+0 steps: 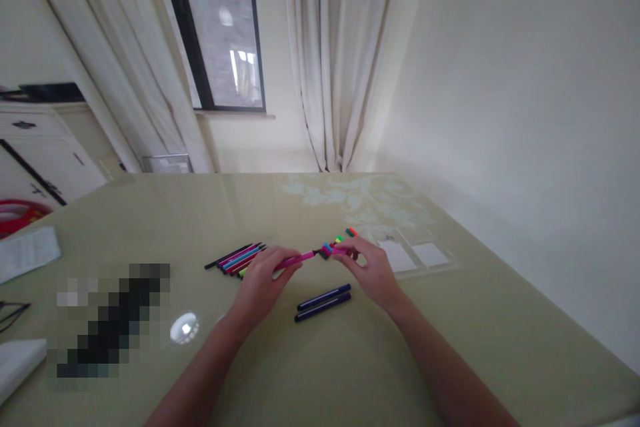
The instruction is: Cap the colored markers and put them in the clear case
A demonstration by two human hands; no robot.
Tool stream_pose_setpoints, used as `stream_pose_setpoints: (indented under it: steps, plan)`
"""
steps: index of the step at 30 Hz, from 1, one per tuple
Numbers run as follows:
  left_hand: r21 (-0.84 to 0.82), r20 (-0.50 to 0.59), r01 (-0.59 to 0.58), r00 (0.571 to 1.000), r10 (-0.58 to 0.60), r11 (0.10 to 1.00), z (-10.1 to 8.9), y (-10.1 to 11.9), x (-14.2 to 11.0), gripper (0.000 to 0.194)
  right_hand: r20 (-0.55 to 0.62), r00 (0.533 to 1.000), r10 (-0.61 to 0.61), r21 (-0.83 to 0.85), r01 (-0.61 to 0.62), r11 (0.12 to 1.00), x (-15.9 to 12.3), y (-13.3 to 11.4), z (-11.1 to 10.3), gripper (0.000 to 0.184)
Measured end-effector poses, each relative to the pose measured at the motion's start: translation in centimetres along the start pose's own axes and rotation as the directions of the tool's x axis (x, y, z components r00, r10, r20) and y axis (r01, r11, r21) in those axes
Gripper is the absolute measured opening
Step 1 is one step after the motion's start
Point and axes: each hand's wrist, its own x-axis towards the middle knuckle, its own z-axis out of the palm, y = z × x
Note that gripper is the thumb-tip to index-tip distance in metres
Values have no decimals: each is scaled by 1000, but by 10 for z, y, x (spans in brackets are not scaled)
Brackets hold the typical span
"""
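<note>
My left hand (265, 278) is closed around a pink marker (301, 258), its dark tip pointing right. Between the fingers of my right hand (371, 269) is a pink cap (339, 251), a small gap away from that tip. Left of my left hand lies a row of several uncapped markers (239, 259), partly hidden by the hand. Several loose caps (326, 248) in different colours lie just behind my right fingers, trailing back to an orange one (352, 231). Two dark blue markers (324, 301) rest side by side on the table, in front of and between my hands.
The table (380, 360) has a glossy pale green top. White cards (397, 256) show at its right side. A blurred-out dark object (113, 320), a paper (30, 253) and a white item (20, 363) lie on the left. A wall stands along the right edge.
</note>
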Motion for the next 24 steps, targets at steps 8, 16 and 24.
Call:
stream_pose_setpoints:
  steps: [8,16,24]
  plan:
    - [-6,-4,-67,998,67,998,-1,5,0,13,-60,995,-80,131,87,988,-1,-8,3,13]
    - [-35,-15,-93,996,93,995,-1,7,1,11,-54,994,-98,183,106,977,-2,-10,5,12]
    - [-105,-61,-123,991,117,987,6,12,-2,14,-26,994,-110,234,113,966,-4,-11,8,13]
